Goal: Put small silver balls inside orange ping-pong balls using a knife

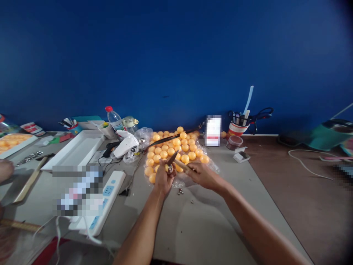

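My right hand (pixel 197 173) is closed around the wooden handle of a hammer (pixel 180 164). The hammer's dark, pointed head sits just above my left hand (pixel 163 180). My left hand is curled, and a small shiny, round metal piece (pixel 169 169) is held in its fingers. I cannot make out its exact kind. Behind both hands, many orange balls (pixel 184 158) lie in rows on clear plastic (pixel 179 183). Several tiny metal pieces (pixel 180 191) rest on the grey table (pixel 204 228) in front of my hands.
To the left are a power strip (pixel 110 195), a white tray (pixel 78 149), a bottle (pixel 114 119) and another hammer (pixel 30 180). Another person's hand (pixel 5 170) is at the left edge. A lit phone (pixel 213 130) and a tool cup (pixel 237 129) stand at the back right.
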### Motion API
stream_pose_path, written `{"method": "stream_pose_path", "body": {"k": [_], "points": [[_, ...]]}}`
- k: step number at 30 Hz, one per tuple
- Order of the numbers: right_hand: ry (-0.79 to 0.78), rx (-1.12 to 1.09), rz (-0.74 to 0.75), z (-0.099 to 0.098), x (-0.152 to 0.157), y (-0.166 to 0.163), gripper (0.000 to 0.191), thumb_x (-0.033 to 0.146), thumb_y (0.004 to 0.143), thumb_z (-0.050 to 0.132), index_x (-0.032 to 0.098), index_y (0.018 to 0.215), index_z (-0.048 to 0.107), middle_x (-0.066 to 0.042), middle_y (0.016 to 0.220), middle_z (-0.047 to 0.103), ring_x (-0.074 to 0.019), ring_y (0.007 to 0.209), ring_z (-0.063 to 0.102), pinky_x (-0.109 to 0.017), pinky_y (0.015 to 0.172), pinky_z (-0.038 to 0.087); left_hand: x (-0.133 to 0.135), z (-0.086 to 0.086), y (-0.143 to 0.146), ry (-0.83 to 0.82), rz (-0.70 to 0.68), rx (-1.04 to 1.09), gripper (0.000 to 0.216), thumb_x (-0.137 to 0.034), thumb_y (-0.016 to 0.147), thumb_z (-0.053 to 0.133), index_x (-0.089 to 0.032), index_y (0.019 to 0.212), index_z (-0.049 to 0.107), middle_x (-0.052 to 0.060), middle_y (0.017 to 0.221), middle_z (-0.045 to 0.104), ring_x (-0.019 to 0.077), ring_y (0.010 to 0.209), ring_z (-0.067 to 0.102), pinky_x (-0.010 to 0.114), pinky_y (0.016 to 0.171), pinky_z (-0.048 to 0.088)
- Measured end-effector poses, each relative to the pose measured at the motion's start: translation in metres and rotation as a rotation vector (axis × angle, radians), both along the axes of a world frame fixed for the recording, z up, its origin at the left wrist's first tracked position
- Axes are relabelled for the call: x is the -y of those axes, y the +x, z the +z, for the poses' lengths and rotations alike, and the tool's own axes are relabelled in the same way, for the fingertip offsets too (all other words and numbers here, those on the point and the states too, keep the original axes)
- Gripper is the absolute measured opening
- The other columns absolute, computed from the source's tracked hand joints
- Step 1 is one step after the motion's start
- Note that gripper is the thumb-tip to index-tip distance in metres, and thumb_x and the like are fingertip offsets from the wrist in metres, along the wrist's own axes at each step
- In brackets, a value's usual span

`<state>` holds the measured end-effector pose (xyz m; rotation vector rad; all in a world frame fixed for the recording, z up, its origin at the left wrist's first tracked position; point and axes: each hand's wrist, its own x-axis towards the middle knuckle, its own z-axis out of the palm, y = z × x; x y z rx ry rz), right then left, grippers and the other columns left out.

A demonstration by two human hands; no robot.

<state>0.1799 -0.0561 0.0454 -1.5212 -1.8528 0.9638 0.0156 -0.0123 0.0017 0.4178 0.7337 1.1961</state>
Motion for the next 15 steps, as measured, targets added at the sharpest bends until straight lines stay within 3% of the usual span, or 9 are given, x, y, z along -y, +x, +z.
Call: {"method": "stream_pose_path", "body": {"k": [3, 5, 8, 15], "points": [[-0.029, 0.047, 0.010, -0.0060, -0.0030, -0.0029, 0.029, 0.025, 0.087, 0.048, 0.020, 0.060, 0.041, 0.001, 0.054, 0.050, -0.0102, 0.051, 0.042, -0.024, 0.048, 0.027, -0.0008, 0.0000, 0.0004, -0.049, -0.001, -0.023, 0.047, -0.047, 0.098, 0.035, -0.014, 0.070, 0.055, -0.001, 0.046, 0.048, 0.0070, 0.034, 0.034, 0.021, 0.039, 0.029], [-0.031, 0.014, 0.009, -0.0065, -0.0038, -0.0029, 0.028, 0.025, 0.087, 0.048, 0.020, 0.061, 0.042, 0.002, 0.053, 0.050, -0.0101, 0.050, 0.043, -0.023, 0.047, 0.027, -0.0010, 0.0000, -0.0002, -0.062, -0.004, -0.002, 0.046, -0.046, 0.098, 0.035, -0.014, 0.072, 0.056, 0.000, 0.050, 0.053, 0.0069, 0.034, 0.035, 0.021, 0.039, 0.031], [-0.013, -0.059, -0.015, -0.0024, -0.0026, -0.0005, 0.029, 0.030, 0.088, 0.049, 0.020, 0.062, 0.043, 0.002, 0.053, 0.050, -0.0098, 0.049, 0.043, -0.022, 0.047, 0.028, -0.0003, -0.0001, -0.0025, -0.040, -0.025, 0.046, 0.037, -0.044, 0.095, 0.045, -0.014, 0.077, 0.057, 0.004, 0.066, 0.063, 0.0058, 0.037, 0.038, 0.021, 0.041, 0.033], [-0.045, -0.135, -0.044, 0.0016, 0.0000, 0.0063, 0.031, 0.038, 0.090, 0.048, 0.020, 0.066, 0.045, 0.004, 0.053, 0.049, -0.0093, 0.049, 0.043, -0.022, 0.046, 0.029, 0.0004, -0.0031, -0.0086, 0.088, -0.087, 0.160, 0.029, -0.043, 0.080, 0.069, -0.015, 0.078, 0.062, 0.004, 0.074, 0.066, 0.0068, 0.046, 0.048, 0.022, 0.047, 0.041]]}}
